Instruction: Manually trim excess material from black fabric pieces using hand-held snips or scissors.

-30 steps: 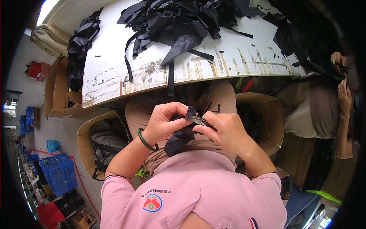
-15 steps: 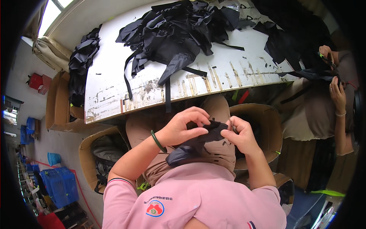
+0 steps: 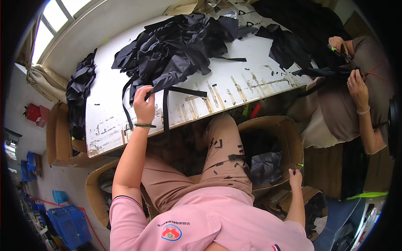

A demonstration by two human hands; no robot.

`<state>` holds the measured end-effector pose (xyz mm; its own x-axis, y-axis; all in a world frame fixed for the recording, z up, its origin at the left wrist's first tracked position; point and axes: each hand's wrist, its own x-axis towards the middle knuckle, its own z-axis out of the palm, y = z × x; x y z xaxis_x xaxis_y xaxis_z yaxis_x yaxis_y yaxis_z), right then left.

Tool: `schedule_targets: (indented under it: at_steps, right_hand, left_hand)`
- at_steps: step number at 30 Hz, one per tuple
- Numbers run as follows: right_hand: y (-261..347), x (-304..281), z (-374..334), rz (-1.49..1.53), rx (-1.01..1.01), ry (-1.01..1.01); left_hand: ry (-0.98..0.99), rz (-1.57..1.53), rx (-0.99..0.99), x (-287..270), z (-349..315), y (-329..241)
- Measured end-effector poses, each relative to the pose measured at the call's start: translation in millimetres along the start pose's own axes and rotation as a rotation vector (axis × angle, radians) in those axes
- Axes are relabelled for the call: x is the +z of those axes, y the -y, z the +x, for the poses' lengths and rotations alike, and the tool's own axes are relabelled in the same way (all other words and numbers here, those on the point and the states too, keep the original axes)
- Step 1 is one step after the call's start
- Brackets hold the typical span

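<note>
My left hand (image 3: 144, 103) is stretched over the front of the white table, fingers closed on the lower corner of a black fabric piece (image 3: 173, 77) in the heap. Black straps (image 3: 166, 109) hang from that heap over the table's front edge. Out to the right, my right hand (image 3: 295, 179) is closed by the rim of a cardboard box (image 3: 296, 144). A small dark metal tool, which looks like thread snips (image 3: 295, 170), pokes out of its fingers. Inside that box lies a shiny black fabric piece (image 3: 266, 167).
Black scraps (image 3: 235, 157) lie on my trouser leg. Another cardboard box (image 3: 94, 184) stands at my left. Black fabric (image 3: 80, 92) drapes over the table's left end into a box. At right a co-worker's hands (image 3: 358, 88) hold black fabric. The white table (image 3: 111, 119) has worn tape marks.
My left hand has moved from my lap up to the heap and taken hold of fabric. My right hand has moved right and down. The black piece has left my lap; one now shows in the right box.
</note>
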<state>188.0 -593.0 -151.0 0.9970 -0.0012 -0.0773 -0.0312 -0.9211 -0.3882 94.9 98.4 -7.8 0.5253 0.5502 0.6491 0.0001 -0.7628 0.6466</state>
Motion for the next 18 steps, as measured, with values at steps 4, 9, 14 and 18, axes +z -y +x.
schedule_targets:
  at_steps: [4, 9, 14, 18]
  right_hand:
    - [83, -10, 23, 0.358, 0.06, 0.076]
    - [251, -40, 48, 0.564, -0.552, 0.04]
    - [395, -63, 14, 0.953, -0.73, 0.342]
    - [467, -81, -37, 1.225, -1.031, 0.462]
  left_hand:
    - [-0.188, -0.036, 0.182, -55, 26, -59]
    - [-0.334, -0.494, 0.432, -128, 48, -136]
    - [-0.048, -1.198, 0.218, -191, 22, -201]
    - [0.384, -1.723, 0.139, -201, 30, -221]
